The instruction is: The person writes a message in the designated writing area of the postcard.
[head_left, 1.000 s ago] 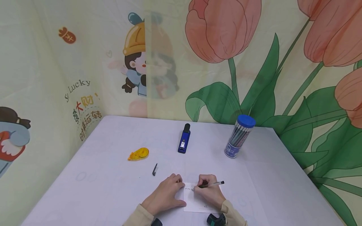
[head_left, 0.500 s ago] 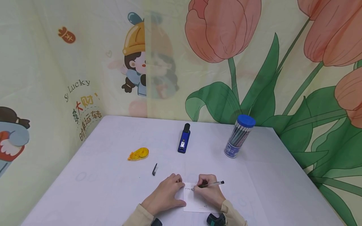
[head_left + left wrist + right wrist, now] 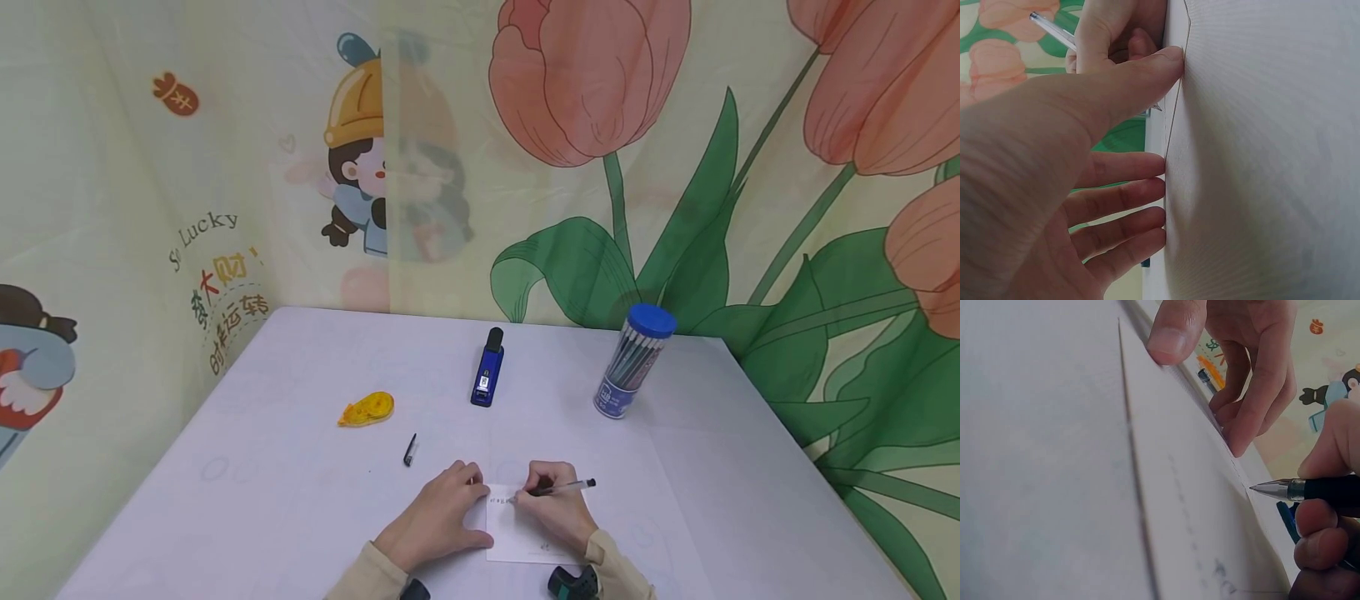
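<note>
A small white sheet of paper point(image 3: 517, 537) lies at the near middle of the table, with a short row of handwriting along its top. My right hand point(image 3: 561, 508) pinches a pen point(image 3: 566, 487), its metal tip at the paper's upper left in the head view. In the right wrist view the pen tip point(image 3: 1272, 488) is right at the paper's surface. My left hand point(image 3: 446, 517) rests at the paper's left edge, thumb and fingertips touching down and fingers relaxed. Ahead of it lies a black-and-clear pen cap point(image 3: 409, 450).
Farther back on the white table point(image 3: 262, 450) lie a yellow correction tape point(image 3: 367, 409) and a dark blue stapler-like item point(image 3: 488, 368). A clear canister of pens with a blue lid point(image 3: 633, 362) stands at the back right. Printed curtains hang behind.
The right hand has shifted very slightly with the pen, and a little more writing shows in the row. The left hand and the other things keep their places.
</note>
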`<state>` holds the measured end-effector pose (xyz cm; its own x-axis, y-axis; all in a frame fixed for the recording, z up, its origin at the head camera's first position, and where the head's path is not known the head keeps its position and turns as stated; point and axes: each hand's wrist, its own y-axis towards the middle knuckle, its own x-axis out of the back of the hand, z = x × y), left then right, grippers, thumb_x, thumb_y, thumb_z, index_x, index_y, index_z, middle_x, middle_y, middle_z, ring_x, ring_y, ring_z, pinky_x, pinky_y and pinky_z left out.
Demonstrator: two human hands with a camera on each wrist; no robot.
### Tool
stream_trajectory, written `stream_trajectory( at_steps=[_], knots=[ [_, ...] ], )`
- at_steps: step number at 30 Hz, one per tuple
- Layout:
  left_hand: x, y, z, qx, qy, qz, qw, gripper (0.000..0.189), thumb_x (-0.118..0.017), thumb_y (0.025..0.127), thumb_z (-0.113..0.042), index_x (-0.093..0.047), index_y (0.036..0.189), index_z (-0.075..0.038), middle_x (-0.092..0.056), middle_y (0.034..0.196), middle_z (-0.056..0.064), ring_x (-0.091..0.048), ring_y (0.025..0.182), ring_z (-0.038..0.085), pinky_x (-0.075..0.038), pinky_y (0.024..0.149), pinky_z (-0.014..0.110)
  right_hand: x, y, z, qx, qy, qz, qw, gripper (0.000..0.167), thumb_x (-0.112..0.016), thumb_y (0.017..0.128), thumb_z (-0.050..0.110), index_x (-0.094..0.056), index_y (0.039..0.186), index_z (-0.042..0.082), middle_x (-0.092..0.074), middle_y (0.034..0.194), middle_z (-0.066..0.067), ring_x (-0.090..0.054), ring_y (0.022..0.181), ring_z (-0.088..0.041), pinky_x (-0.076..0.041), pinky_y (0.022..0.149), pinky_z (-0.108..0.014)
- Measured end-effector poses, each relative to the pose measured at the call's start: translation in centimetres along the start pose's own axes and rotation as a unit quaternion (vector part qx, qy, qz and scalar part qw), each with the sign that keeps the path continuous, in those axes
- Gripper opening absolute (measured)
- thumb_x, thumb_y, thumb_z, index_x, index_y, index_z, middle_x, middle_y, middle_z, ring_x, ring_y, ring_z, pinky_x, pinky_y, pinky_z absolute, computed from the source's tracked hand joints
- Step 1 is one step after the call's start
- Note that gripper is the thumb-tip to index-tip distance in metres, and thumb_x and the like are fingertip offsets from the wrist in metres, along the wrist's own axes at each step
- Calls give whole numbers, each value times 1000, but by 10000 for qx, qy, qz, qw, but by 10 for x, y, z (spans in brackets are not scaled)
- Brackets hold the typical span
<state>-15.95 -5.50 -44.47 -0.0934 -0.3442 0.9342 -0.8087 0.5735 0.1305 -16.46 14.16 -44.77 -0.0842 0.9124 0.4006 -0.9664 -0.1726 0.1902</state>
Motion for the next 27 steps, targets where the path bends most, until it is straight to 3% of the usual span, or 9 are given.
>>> stream_trajectory(
  at_steps=[11,27],
  knots=[
    [-1,0,0,21,-24,26,10000,58,-83,68,-46,-71,108,-6,-56,98,-5,-45,86,7,-47,79,22,1,0,0,298,-20,-10,9996,19,-61,65,-16,-53,59,0,-56,60,1,-47,57,-2,-38,61,-17],
    [1,1,-1,66,-4,67,10000,58,-83,68,-47,-72,108,-7,-55,97,-6,-44,86,7,-47,78,22,1,-1,4,195,-61,102,9997,18,-61,66,-15,-52,59,0,-56,60,1,-47,57,-2,-38,62,-17]
  ],
)
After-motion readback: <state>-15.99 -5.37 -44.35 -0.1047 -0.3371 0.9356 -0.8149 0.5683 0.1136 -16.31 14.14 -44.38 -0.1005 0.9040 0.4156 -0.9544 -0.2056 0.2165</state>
